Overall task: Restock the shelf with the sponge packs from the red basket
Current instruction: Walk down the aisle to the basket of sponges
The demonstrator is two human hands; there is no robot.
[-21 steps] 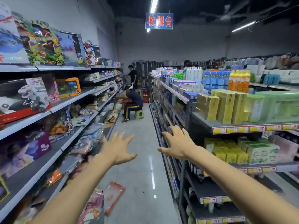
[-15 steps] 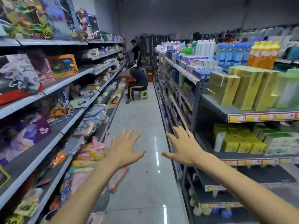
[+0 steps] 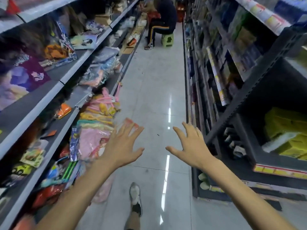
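1. Downward is where the view has tipped since the earlier frames: the top shelves with bottles have left the picture, the glossy aisle floor (image 3: 154, 83) fills the middle, and a grey shoe (image 3: 135, 195) has come in at 6 o'clock
2. Both arms reach forward as before. I see the left hand (image 3: 123, 145) at 7 o'clock, palm down, fingers spread wide and straight, holding nothing; its fingertips are smeared by motion
3. I see the right hand (image 3: 191, 145) at 5 o'clock, likewise spread wide and empty, thumb pointing toward 9 o'clock; the two hands are near each other but apart, over bare floor
4. At 4 o'clock, on the dark right shelf (image 3: 249, 92), lie yellow packs (image 3: 285, 128) with a white one in front; they are too blurred for me to say whether they are the sponge packs, and they sit well apart from the right hand
5. At 12 o'clock, far down the aisle, a person in dark clothes (image 3: 164, 17) sits on a green stool (image 3: 167, 39); just beside them at 1 o'clock is a red container (image 3: 180, 14), and I cannot tell whether it is the red basket
6. From 8 to 10 o'clock the grey left shelving (image 3: 54, 87) carries pink and yellow plastic packets (image 3: 96, 130) and an orange packet (image 3: 64, 110), close beside the left hand
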